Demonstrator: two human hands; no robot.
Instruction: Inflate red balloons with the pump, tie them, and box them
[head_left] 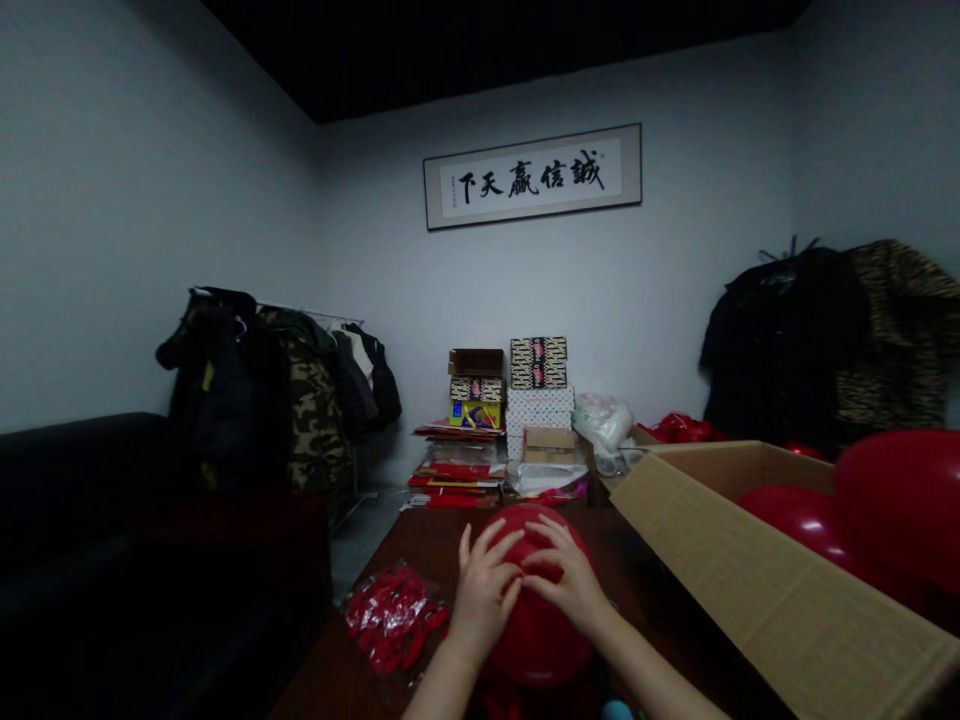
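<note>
Dark table (431,540) bears, left to right: clear packet (390,612) of limp red pieces; person's left hand (486,580) — thumb and fingertip pinching the near side of an inflated red balloon (540,645), centred over the table; right hand (574,580) — pinching likewise; open cardboard box (780,590) containing larger balloons (900,500).

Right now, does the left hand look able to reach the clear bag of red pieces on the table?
Probably yes: nothing visible stands between the left hand and the clear bag, though that hand is occupied at the red balloon.
</note>
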